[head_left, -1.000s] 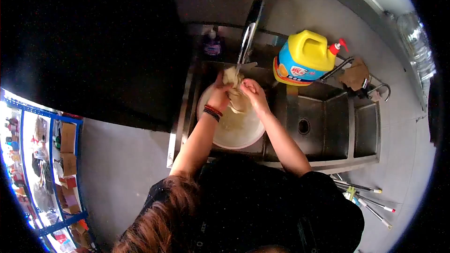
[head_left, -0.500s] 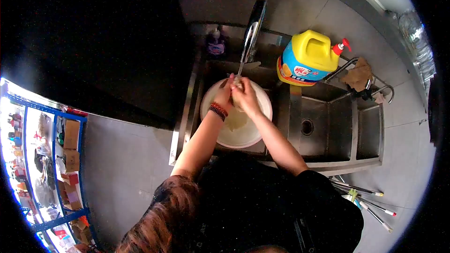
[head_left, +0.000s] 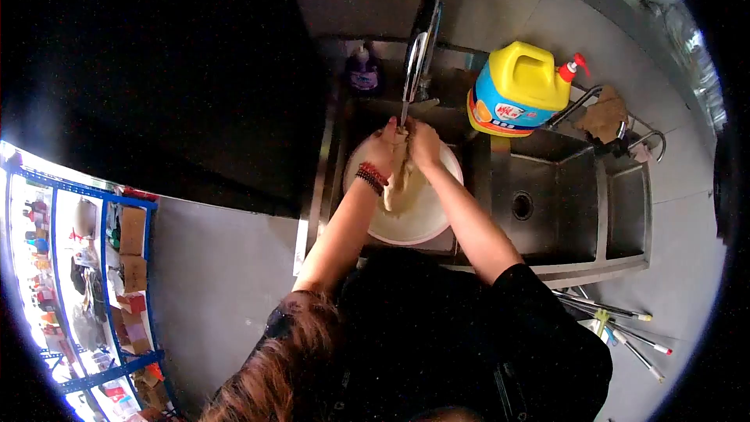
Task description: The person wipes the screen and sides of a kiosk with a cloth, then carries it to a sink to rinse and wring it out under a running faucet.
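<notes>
My left hand (head_left: 381, 148), with beaded bracelets at the wrist, is closed on one side of a pale, wet-looking cloth (head_left: 399, 177). On the other side my right hand (head_left: 424, 145) grips the same cloth near its top. The cloth hangs lengthwise between the hands, over a round white basin (head_left: 428, 215) in the left sink. Directly above the hands is the outlet of a chrome faucet (head_left: 419, 55), and water seems to fall on the cloth. Fingertips are partly hidden by the hands.
A yellow and blue pump jug (head_left: 519, 90) stands behind the right sink (head_left: 551, 223). A purple soap bottle (head_left: 363, 72) is left of the faucet. A brown rag (head_left: 603, 116) hangs on a rail at right. Poles (head_left: 617, 316) lean below; blue shelving (head_left: 148, 281) stands far left.
The cloth, bunched between my hands before, now hangs longer toward the near side of the basin. My hands have moved slightly apart. The whole view has shifted a little.
</notes>
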`<state>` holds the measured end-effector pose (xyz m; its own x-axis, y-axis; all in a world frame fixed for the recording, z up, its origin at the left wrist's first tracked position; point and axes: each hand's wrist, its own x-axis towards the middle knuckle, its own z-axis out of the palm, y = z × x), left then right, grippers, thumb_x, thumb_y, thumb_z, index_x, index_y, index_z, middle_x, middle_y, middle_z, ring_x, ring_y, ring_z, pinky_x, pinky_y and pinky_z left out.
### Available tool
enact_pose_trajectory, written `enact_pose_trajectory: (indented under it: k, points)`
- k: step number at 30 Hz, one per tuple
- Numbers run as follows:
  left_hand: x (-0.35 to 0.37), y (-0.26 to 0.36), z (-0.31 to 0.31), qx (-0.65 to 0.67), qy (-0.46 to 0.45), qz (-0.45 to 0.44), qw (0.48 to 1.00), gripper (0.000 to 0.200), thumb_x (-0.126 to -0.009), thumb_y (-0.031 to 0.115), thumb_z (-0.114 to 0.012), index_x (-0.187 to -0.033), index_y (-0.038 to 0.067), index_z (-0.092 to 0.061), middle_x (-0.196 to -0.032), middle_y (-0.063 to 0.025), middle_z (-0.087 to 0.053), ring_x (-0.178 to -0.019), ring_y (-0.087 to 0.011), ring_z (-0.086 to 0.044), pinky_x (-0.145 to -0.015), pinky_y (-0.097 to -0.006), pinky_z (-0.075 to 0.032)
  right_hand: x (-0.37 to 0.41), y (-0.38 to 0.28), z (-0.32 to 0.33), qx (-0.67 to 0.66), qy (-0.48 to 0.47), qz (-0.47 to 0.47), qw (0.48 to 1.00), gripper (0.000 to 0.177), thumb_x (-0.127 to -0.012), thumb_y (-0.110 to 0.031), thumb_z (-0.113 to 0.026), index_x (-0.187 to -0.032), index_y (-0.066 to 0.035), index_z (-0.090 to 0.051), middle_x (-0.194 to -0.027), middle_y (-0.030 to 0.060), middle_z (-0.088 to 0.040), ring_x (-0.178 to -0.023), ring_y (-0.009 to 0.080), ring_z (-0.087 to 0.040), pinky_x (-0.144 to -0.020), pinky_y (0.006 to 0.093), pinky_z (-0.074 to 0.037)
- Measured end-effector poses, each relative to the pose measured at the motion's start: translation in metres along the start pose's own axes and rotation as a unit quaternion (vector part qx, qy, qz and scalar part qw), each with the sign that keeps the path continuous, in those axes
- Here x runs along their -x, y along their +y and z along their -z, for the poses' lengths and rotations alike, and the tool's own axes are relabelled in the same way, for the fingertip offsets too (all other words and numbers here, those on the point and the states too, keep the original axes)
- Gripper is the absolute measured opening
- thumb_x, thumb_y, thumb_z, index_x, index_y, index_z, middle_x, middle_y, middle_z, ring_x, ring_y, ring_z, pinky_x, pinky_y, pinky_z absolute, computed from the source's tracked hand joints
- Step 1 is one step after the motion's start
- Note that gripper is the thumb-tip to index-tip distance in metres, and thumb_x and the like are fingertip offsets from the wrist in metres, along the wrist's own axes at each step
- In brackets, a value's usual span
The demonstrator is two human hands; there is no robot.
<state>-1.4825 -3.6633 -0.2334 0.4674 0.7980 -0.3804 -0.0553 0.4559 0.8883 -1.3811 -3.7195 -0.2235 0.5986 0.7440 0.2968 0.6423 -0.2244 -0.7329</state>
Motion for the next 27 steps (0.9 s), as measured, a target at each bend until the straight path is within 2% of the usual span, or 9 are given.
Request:
enact_pose_trajectory:
  k: [2,4,5,9,12,18,24,26,27]
  points:
    - [0.018,0.026,0.0,0.12,-0.023,0.1,0.987,0.037,-0.086,0.038,-0.056,-0.097,0.002,-0.059,-0.093,-0.0051,-0.061,-0.083,-0.0189,-0.058,-0.068,-0.0317,-0.049,-0.008,-0.004,0.013,0.047,-0.039,-0.016,0.998,0.039,-0.092,-0.031,-0.042,-0.079,0.002,-0.058,-0.073,0.0216,-0.058,-0.071,0.0344,-0.058,-0.06,0.0419,-0.042]
    - [0.026,0.044,0.004,0.208,-0.034,0.051,0.976,0.041,-0.086,0.04,-0.055,-0.099,0.001,-0.058,-0.093,-0.0084,-0.062,-0.085,-0.0214,-0.06,-0.071,-0.0334,-0.05,-0.018,0.013,0.012,-0.029,-0.069,-0.086,0.993,0.041,-0.091,-0.034,-0.045,-0.083,0.003,-0.059,-0.069,0.0145,-0.059,-0.065,0.0232,-0.057,-0.062,0.0348,-0.043]
    - [0.033,0.056,0.011,0.251,-0.064,0.096,0.961,0.035,-0.085,0.034,-0.058,-0.101,0.002,-0.058,-0.092,-0.0099,-0.061,-0.085,-0.0207,-0.059,-0.072,-0.0339,-0.05,-0.014,0.003,0.024,-0.219,-0.11,-0.117,0.962,0.05,-0.089,-0.046,-0.045,-0.089,0.002,-0.058,-0.074,0.0173,-0.057,-0.069,0.0266,-0.053,-0.067,0.035,-0.041]
    - [0.03,0.066,0.032,-0.069,-0.202,-0.112,0.971,0.032,-0.076,0.025,-0.068,-0.1,0.006,-0.059,-0.092,-0.0076,-0.062,-0.078,-0.0178,-0.058,-0.066,-0.0282,-0.046,-0.008,-0.002,0.037,-0.257,-0.127,-0.064,0.956,0.043,-0.089,-0.04,-0.05,-0.087,0.002,-0.059,-0.07,0.0102,-0.056,-0.066,0.0158,-0.049,-0.064,0.0323,-0.04]
    - [0.01,0.068,0.043,-0.475,-0.254,-0.086,0.838,0.032,-0.076,0.02,-0.069,-0.102,0.004,-0.059,-0.09,-0.0054,-0.061,-0.083,-0.0144,-0.057,-0.076,-0.0286,-0.046,-0.015,-0.015,0.06,-0.12,-0.219,-0.066,0.966,0.041,-0.089,-0.039,-0.051,-0.085,0.001,-0.06,-0.069,0.0059,-0.057,-0.063,0.0132,-0.048,-0.061,0.0296,-0.04]
    - [0.014,0.074,0.043,-0.245,-0.258,-0.152,0.922,0.031,-0.08,0.027,-0.066,-0.099,0.003,-0.06,-0.092,-0.001,-0.06,-0.082,-0.0106,-0.054,-0.074,-0.0251,-0.044,-0.019,-0.024,0.074,-0.26,-0.162,-0.067,0.95,0.038,-0.087,-0.037,-0.055,-0.08,0.001,-0.06,-0.066,0.0017,-0.056,-0.064,0.0099,-0.048,-0.058,0.0277,-0.042]
    - [0.046,0.089,0.01,0.037,-0.162,-0.123,0.978,0.028,-0.085,0.032,-0.059,-0.093,0.005,-0.058,-0.081,0.0029,-0.055,-0.078,-0.0072,-0.051,-0.067,-0.023,-0.043,-0.008,0.005,0.077,-0.208,-0.356,-0.058,0.909,0.049,-0.07,-0.021,-0.075,-0.107,0.002,-0.053,-0.102,0.0104,-0.059,-0.088,0.0144,-0.056,-0.073,0.0263,-0.046]
    - [0.043,0.082,0.006,0.133,-0.137,-0.095,0.977,0.031,-0.086,0.034,-0.058,-0.098,0.006,-0.056,-0.087,0.0008,-0.056,-0.081,-0.0101,-0.053,-0.071,-0.0252,-0.044,-0.008,-0.003,0.086,-0.262,-0.367,-0.091,0.888,0.041,-0.074,-0.026,-0.071,-0.102,0.001,-0.056,-0.101,0.0092,-0.06,-0.088,0.016,-0.057,-0.073,0.0288,-0.046]
    - [0.033,0.07,0.006,0.171,-0.123,-0.08,0.974,0.033,-0.086,0.035,-0.058,-0.102,0.007,-0.055,-0.091,-0.0011,-0.057,-0.084,-0.0124,-0.054,-0.073,-0.0271,-0.045,-0.005,-0.012,0.085,-0.422,-0.302,-0.139,0.844,0.035,-0.075,-0.023,-0.07,-0.097,0.0,-0.057,-0.096,0.0051,-0.06,-0.082,0.0142,-0.055,-0.072,0.028,-0.045]
